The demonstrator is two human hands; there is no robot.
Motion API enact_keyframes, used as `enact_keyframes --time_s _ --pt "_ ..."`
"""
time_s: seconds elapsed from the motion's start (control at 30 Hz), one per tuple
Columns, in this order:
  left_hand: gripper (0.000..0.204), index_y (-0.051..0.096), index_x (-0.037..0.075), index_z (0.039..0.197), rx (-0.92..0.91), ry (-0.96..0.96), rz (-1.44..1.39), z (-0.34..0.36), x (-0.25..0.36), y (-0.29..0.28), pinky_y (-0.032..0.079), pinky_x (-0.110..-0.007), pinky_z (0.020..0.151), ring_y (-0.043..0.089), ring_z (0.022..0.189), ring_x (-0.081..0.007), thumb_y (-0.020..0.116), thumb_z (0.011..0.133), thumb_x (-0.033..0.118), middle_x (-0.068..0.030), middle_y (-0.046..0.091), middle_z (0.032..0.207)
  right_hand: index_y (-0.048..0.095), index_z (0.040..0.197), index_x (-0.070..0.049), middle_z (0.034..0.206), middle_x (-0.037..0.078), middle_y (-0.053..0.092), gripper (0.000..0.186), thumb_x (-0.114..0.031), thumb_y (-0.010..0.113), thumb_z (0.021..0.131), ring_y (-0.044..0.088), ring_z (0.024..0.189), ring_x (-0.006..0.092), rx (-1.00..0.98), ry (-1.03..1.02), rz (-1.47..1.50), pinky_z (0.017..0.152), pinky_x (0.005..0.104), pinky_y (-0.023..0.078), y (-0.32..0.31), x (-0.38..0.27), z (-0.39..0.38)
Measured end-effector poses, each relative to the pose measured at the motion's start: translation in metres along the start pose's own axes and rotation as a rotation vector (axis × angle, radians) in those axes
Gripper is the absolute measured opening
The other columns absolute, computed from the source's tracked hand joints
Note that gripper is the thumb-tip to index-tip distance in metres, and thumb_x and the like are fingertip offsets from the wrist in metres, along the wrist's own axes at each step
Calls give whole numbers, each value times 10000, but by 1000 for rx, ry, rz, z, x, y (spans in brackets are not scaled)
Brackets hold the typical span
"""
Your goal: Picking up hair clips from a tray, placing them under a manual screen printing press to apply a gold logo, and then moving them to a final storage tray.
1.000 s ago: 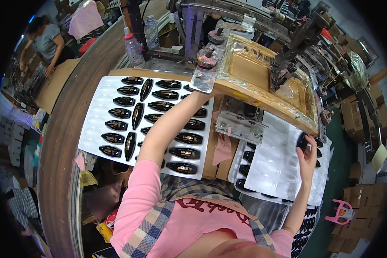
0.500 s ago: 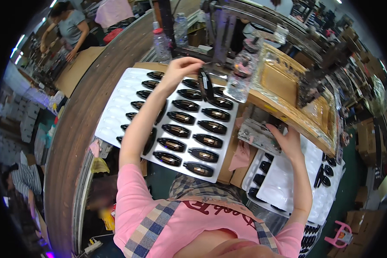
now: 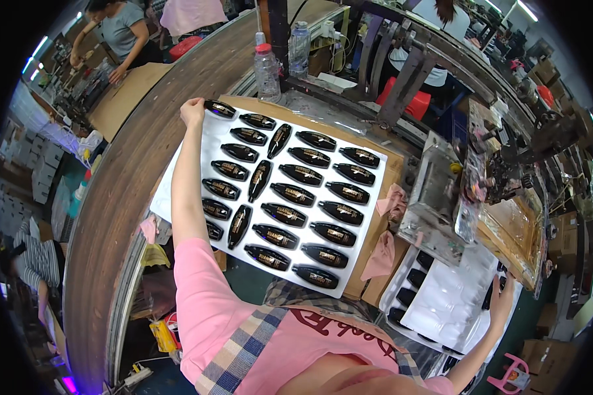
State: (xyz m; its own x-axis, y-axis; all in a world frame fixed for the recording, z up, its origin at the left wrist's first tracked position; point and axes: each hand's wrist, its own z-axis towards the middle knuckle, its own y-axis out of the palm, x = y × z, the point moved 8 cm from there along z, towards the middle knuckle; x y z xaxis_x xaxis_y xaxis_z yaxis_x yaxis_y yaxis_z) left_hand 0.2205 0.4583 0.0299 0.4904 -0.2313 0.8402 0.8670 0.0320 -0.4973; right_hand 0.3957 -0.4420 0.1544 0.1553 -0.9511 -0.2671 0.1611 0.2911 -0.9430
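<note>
At the far left corner of a white moulded tray [image 3: 366, 260], my left hand [image 3: 192, 112] pinches the end of a glossy black pointed-oval piece [image 3: 220, 108] with gold print. Several like pieces lie in rows on that tray; a few, such as one black piece [image 3: 259, 180], lie crosswise between the rows. Over at the right, my right hand [image 3: 501, 299] reaches to the edge of a second white tray [image 3: 435, 306] holding black pieces. Its fingers are bent round something dark, partly hidden. Between the trays stands a metal fixture [image 3: 435, 197].
A wooden-framed screen [image 3: 507, 230] hangs on a press arm at the right. Pink cloths [image 3: 380, 255] lie beside the fixture. A red-capped bottle [image 3: 266, 72] stands behind the tray. A dark curved bench [image 3: 122, 164] runs along the left, with a person [image 3: 122, 39] beyond it.
My left hand has carried a black piece from the tray's middle to its far left corner. My right hand has left the fixture for the right tray. The screen has shifted away from the fixture.
</note>
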Motion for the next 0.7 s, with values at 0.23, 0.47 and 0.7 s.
enact_keyframes --time_s 0.23,0.47,0.7 --pt "175 684 145 804 -76 -27 167 28 -35 35 453 -333 763 607 823 -236 612 687 252 -95 644 826 490 1077 44 1090 220 494 408 -304 385 891 460 1023 347 33 102 -59 872 352 355 29 130 -19" --pt "251 636 155 963 -66 154 395 -13 14 28 428 -354 813 572 924 -275 509 773 260 -117 608 976 512 992 20 915 206 549 414 -364 475 842 529 851 310 -32 211 -14 768 345 403 30 188 -5" --pt "252 564 17 1010 -645 873 -373 -234 205 57 450 -309 716 601 805 -237 498 810 156 -141 606 942 484 914 34 825 131 537 444 -375 588 777 500 741 205 54 241 103 713 294 403 14 165 -10"
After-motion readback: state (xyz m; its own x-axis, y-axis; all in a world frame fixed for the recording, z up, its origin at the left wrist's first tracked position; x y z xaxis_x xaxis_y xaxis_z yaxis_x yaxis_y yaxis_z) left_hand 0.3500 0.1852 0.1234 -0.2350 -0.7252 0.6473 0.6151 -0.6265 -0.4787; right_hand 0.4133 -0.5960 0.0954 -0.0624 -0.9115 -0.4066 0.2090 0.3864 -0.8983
